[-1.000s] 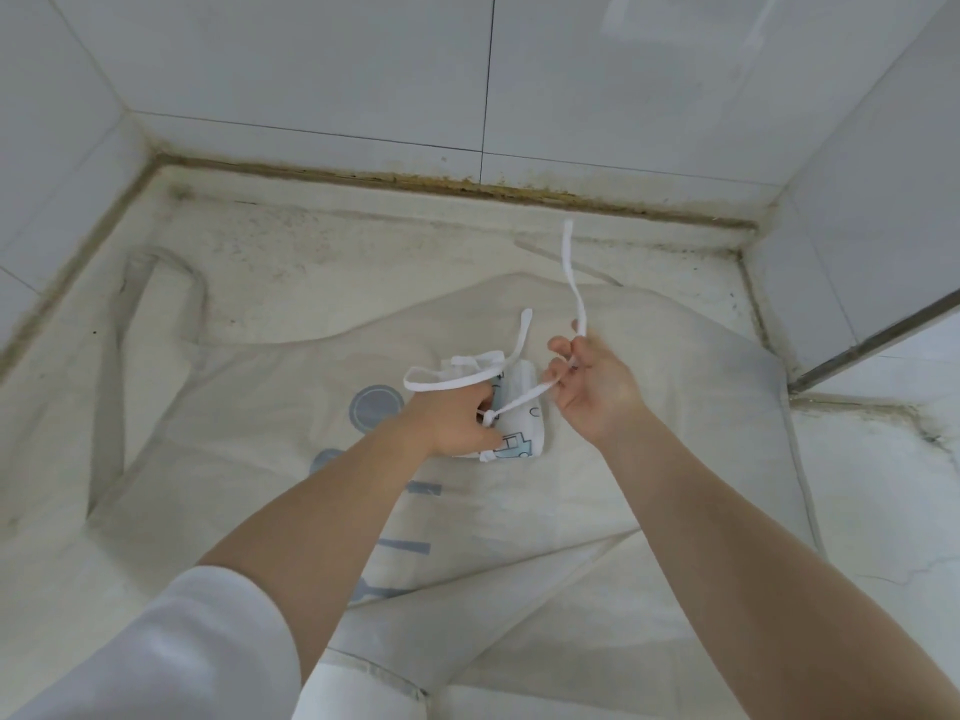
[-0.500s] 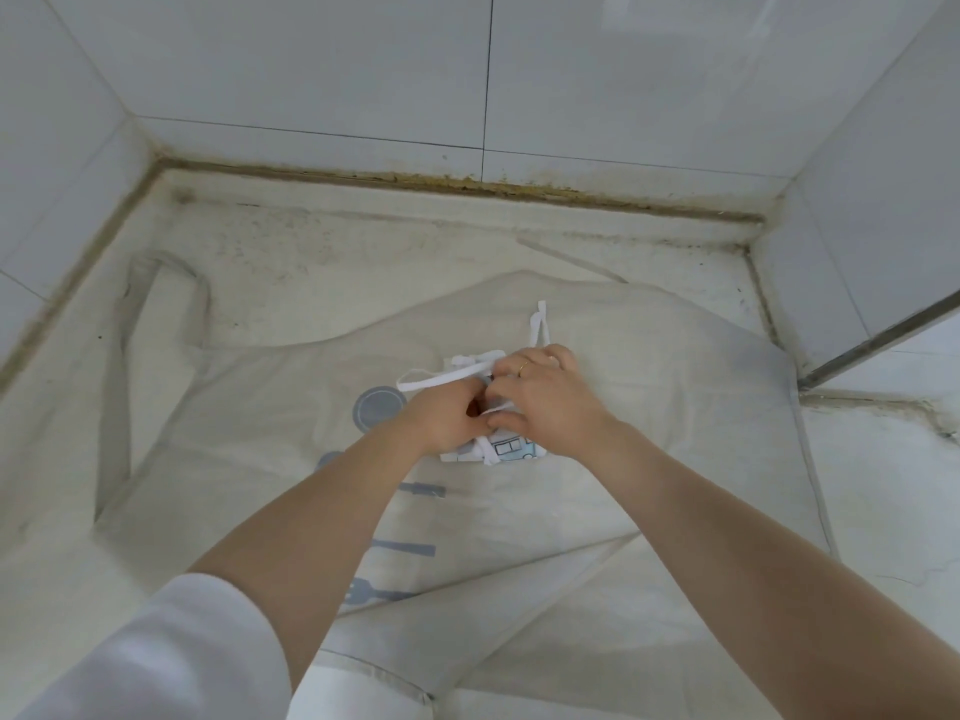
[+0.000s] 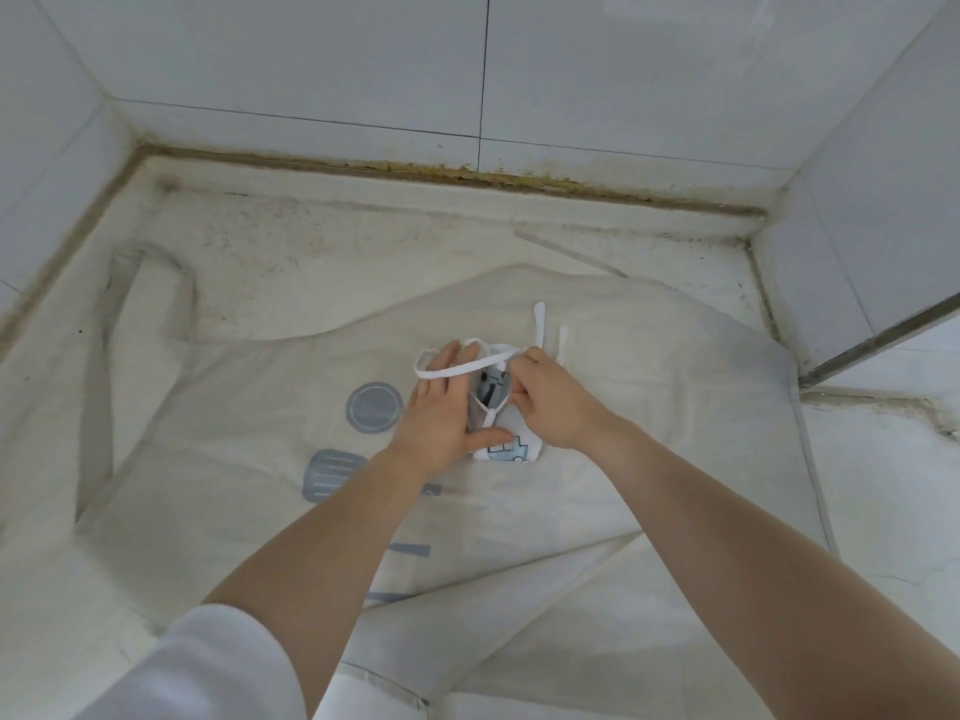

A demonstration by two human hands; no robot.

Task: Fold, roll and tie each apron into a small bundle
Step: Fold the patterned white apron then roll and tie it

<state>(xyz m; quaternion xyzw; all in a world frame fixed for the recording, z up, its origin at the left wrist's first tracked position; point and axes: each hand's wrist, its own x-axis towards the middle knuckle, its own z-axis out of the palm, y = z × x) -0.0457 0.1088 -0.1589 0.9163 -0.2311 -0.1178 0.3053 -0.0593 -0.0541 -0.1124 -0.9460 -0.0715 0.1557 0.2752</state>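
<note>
On top of a large cream apron [image 3: 597, 407] spread flat across the white counter [image 3: 291, 252], a small rolled apron bundle [image 3: 511, 439] sits near the middle of the view. It is white with a pale blue printed pattern on its near end and darker print showing in the fold between the hands. The left hand [image 3: 441, 413] lies against the bundle's left side, fingers straight and held together, pointing toward the far wall, thumb tucked along the near left edge of the roll. A white tie strap [image 3: 457, 370] loops over the back of those fingers and runs right to the right hand [image 3: 553, 402]. The right hand is curled, its fingers pinched on the strap and pressed against the bundle's right side; exactly how much of the strap it grips is hidden. Two loose strap ends [image 3: 539, 324] lie just beyond the right hand, pointing to the far side. The spread apron shows grey printed utensil shapes [image 3: 374, 407] left of the bundle. White wall tiles [image 3: 363, 59] enclose the counter on the far side, left and right.
</note>
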